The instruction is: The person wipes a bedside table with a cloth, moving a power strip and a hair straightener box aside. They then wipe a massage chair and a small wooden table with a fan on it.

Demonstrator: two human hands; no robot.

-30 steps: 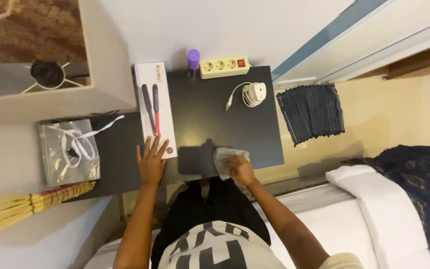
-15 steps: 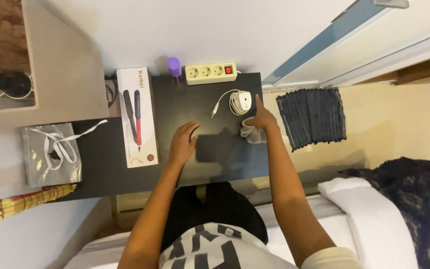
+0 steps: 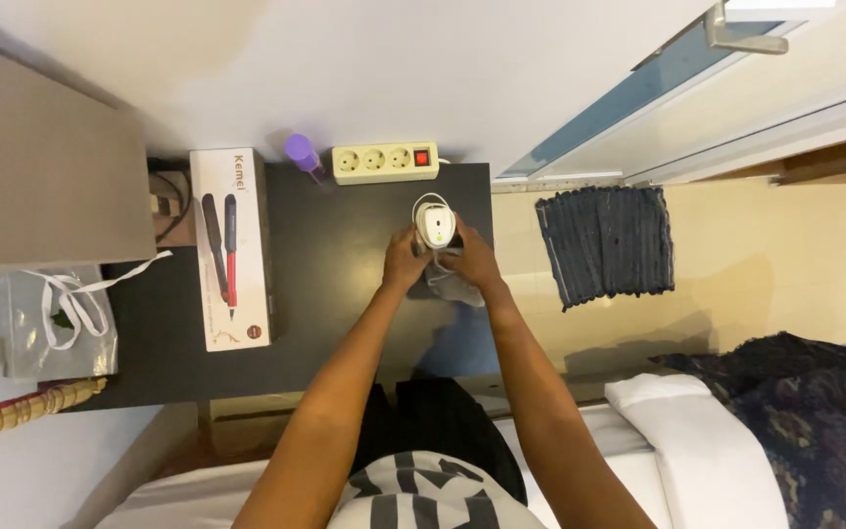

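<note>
Left hand (image 3: 405, 263) grips the left side of a small white charger (image 3: 434, 226) with its cord looped on top, fingers closed on it, just above the black counter (image 3: 335, 294). Lifting it level with the loop pinched should keep the cord from uncoiling. Right hand (image 3: 469, 260), touching the charger's other side, also clamps a grey cloth (image 3: 454, 287) that hangs beneath its palm; that cloth is best kept bunched. Both forearms reach straight ahead and converge, wrists nearly meeting.

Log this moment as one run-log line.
left hand: holds white charger | right hand: on charger, over grey cloth | surface: black table | nearby: power strip, purple bottle, white box
</note>
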